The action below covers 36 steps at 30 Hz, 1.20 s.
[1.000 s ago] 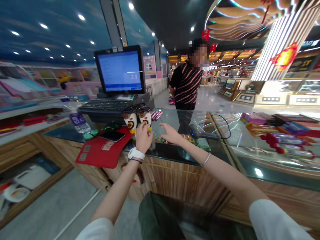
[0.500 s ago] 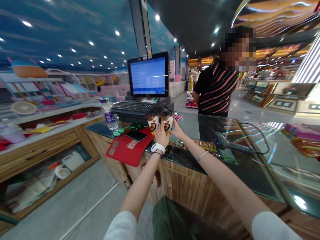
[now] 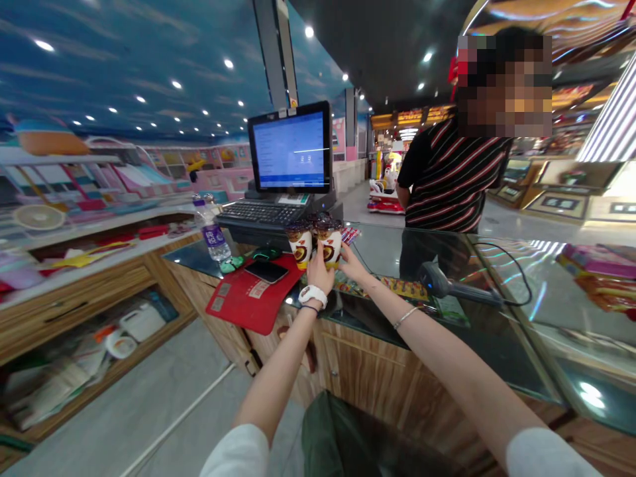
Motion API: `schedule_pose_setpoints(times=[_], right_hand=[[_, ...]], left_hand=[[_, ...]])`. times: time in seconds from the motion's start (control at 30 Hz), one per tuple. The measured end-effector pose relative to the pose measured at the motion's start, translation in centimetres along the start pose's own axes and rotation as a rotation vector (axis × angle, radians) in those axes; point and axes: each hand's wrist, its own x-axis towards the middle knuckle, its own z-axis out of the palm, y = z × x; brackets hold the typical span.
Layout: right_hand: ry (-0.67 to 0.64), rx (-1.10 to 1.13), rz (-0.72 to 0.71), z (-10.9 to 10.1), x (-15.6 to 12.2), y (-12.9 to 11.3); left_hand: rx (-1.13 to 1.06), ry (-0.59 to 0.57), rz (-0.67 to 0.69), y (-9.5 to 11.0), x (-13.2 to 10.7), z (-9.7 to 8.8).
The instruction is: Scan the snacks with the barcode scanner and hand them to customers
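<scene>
Two cups with dark tops and white, brown and yellow printed sides stand upright side by side on the glass counter (image 3: 377, 246). My left hand (image 3: 320, 273) reaches in at the gap between the left cup (image 3: 299, 250) and the right cup (image 3: 330, 242), its fingers against the right cup's left side. At that cup's opposite side, my right hand (image 3: 354, 266) presses its fingers in, so the cup sits between both hands. Part of the left cup's lower side is hidden by my left hand. A small red-and-white packet (image 3: 350, 234) lies just behind the right cup.
A red mat (image 3: 233, 305) carries a phone (image 3: 267, 271); a mouse (image 3: 267, 253) and water bottle (image 3: 214, 233) are nearby. Behind stand a keyboard (image 3: 263, 212) and monitor (image 3: 292, 149). A scanner (image 3: 447, 283) rests at right. Across the counter stands a person (image 3: 447, 179).
My hands stay at the right cup with little visible movement. The person across the counter has shifted to the right and appears larger. The view has moved slightly.
</scene>
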Motion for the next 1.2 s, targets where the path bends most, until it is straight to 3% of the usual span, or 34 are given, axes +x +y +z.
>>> schedule_pose_setpoints(times=[0.13, 0.27, 0.53, 0.63, 0.83, 1.03, 1.2], right_hand=[[0.02, 0.015, 0.016, -1.1, -0.1, -1.5], [0.013, -0.021, 0.025, -3.6, -0.8, -3.8], [0.025, -0.301, 0.027, -9.3, -6.1, -8.6], [0.023, -0.522, -0.079, -12.1, -8.6, -11.2], [0.289, -0.989, -0.397, -18.6, -11.5, -16.5], [0.209, -1.186, -0.454, -22.7, -11.9, -16.9], [0.253, -0.999, -0.425, -24.7, -12.2, -15.8]], left_hand=[[-0.064, 0.054, 0.035, 1.4, 0.1, -0.5], [-0.106, 0.14, 0.106, 4.1, 0.5, -0.2], [-0.181, 0.184, 0.126, 9.9, 1.5, 2.8], [-0.188, 0.152, 0.181, 11.5, 1.6, 3.7], [-0.087, 0.096, 0.291, 14.3, 2.0, 4.2], [-0.03, -0.001, 0.529, 16.6, 3.1, 5.9], [-0.046, -0.059, 0.679, 17.5, 3.2, 8.2]])
